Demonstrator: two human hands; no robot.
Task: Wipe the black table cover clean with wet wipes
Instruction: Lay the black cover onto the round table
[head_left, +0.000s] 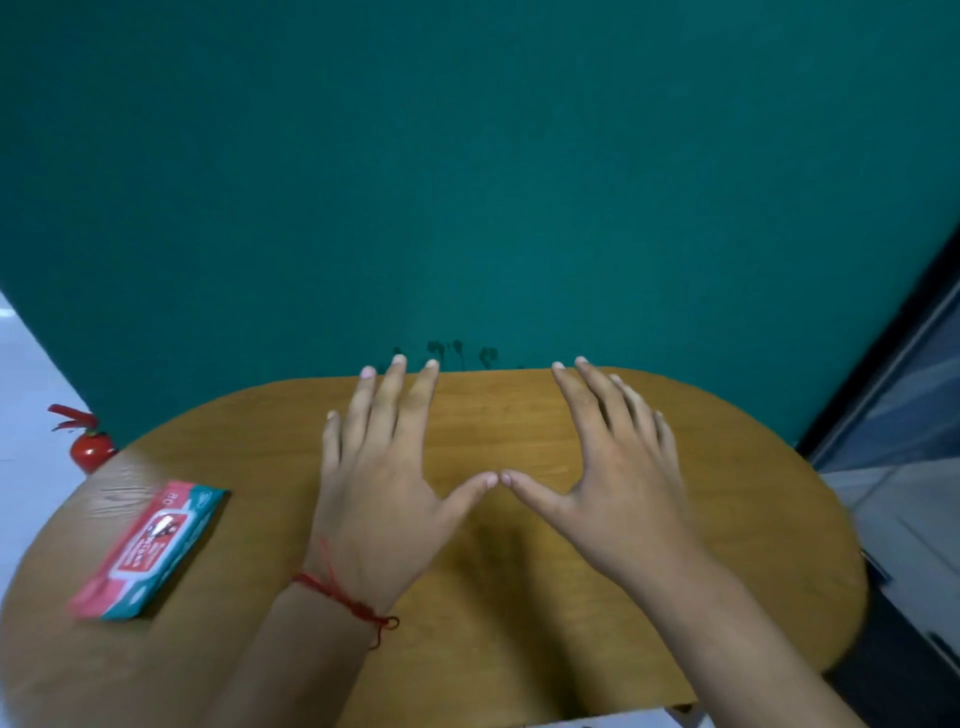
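left hand: centre of the frame, palm down, fingers straight and fanned out, holding nothing. Red string round the wrist.
right hand: just right of it, same deal, spread wide and empty.
thumbs: the two tips meet in the middle. Can't tell if the palms actually press on the table or hover over it.
why like this: looks to me like a ready pose before anything gets picked up, so I'd say the wiping isn't started.
wet wipes pack: lower left of the frame, lying flat on the wood, flap looks closed. It's well apart from the left hand, off to the left of the little finger.
black table cover: honestly can't spot one, only bare brown wood shows.
background: green wall up top, red fire extinguisher at the left edge.
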